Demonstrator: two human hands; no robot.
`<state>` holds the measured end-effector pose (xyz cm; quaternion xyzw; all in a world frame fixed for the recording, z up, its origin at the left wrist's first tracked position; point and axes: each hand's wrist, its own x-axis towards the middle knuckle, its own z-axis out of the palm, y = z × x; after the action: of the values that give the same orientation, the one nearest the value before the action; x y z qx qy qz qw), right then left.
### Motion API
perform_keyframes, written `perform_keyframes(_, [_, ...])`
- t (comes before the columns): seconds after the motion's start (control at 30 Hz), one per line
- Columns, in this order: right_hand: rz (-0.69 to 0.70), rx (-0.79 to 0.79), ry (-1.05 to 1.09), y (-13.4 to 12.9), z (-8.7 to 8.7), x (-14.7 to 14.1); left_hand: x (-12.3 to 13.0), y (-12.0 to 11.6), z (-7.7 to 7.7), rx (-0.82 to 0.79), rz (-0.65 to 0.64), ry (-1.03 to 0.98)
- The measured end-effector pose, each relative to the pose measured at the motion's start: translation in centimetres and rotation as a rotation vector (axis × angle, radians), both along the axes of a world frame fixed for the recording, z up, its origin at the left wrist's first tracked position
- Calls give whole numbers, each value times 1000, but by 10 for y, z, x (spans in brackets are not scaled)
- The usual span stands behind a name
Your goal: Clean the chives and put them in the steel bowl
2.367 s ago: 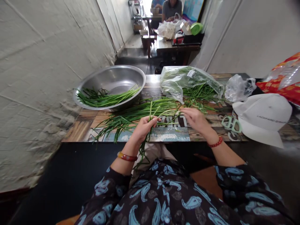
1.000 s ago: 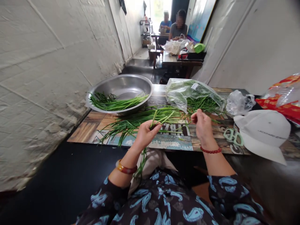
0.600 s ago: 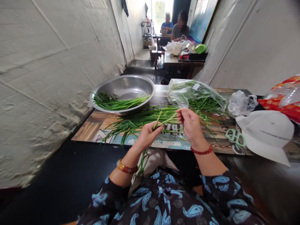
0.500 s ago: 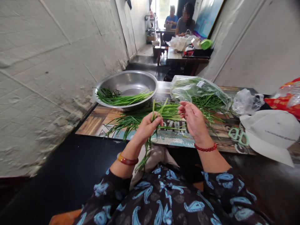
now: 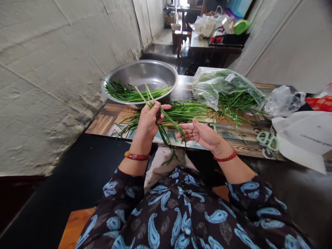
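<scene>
My left hand (image 5: 152,117) pinches a few Chinese chives (image 5: 166,133) by their pale stem ends, and the green leaves droop toward my lap. Close beside those hanging leaves, my right hand (image 5: 198,135) is open, palm turned inward and fingers stretched out. Behind both hands a loose pile of chives (image 5: 188,110) lies across the wooden-patterned table (image 5: 102,119). A wide metal basin (image 5: 145,69) at the back left holds more chives (image 5: 121,93). At the back right, a clear plastic bag (image 5: 220,81) has chives inside and spilling from its mouth.
Light green scissors (image 5: 268,140) and a white cap (image 5: 303,133) lie at the table's right side, near a crumpled plastic bag (image 5: 284,100) and red packaging (image 5: 321,102). A wall (image 5: 64,76) runs along the left. Farther back, a person sits behind another table (image 5: 199,41).
My left hand has moved left and up, tipping the chives so their leaves swing right. My right hand has come down and inward toward the leaves. The view has tilted downward.
</scene>
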<state>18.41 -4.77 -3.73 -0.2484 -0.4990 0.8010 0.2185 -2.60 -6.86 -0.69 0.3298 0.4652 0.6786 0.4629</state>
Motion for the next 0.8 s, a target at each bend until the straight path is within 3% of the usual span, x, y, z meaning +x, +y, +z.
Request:
perform_keyframes(0.13, [-11, -68, -73, -5, -5, 4, -6, 6, -12, -20, 78, -67])
perform_keyframes(0.43, [47, -213, -114, -9, -11, 13, -23, 11, -15, -58, 199, -209])
perform_keyframes(0.63, [45, -109, -120, -10, -17, 22, -27, 14, -17, -57, 235, -226])
perform_keyframes(0.8, [92, 106, -255, -10, -24, 30, -26, 12, -16, -40, 234, -204])
